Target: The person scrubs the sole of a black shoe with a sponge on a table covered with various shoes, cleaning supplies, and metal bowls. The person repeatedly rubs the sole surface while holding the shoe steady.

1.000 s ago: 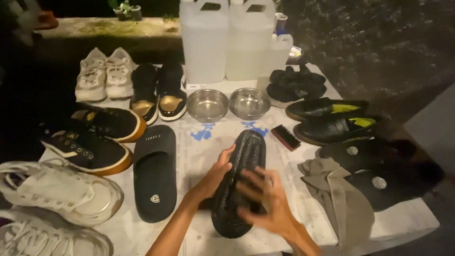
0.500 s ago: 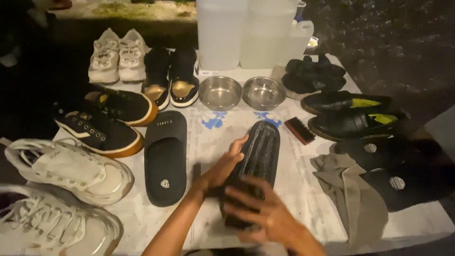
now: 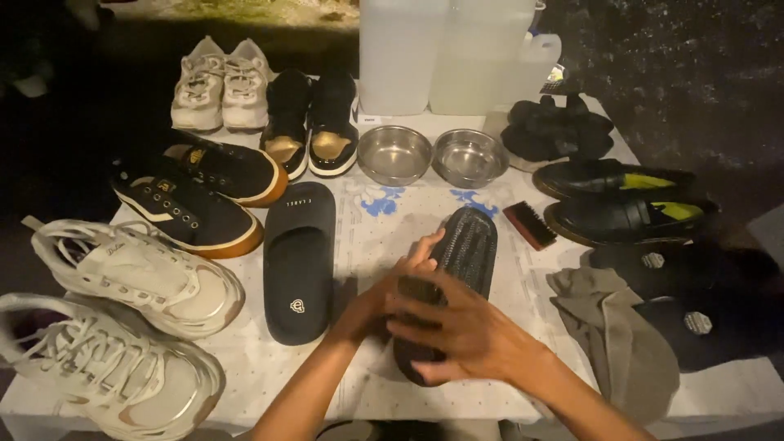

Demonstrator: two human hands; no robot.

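Slipper (image 3: 469,245) lay sole-up mid-table (image 3: 367,237), long axis running away from the person, tilted right | left hand (image 3: 392,290) gripped its left edge | right hand (image 3: 465,335), fingers spread, pressed flat on the near end, nearer.

1. In the lower centre of the frame, the left hand (image 3: 390,292) holds the side of an upturned black slide sandal (image 3: 457,269), sole facing up.
2. The right hand (image 3: 461,333) lies flat over the rear part of this sole.
3. Its matching black slide (image 3: 298,260) lies just to the left, on the white table (image 3: 367,233).
4. Two steel bowls (image 3: 433,155) stand above, and a small brush (image 3: 529,225) lies to the right, beside a grey cloth (image 3: 616,343).
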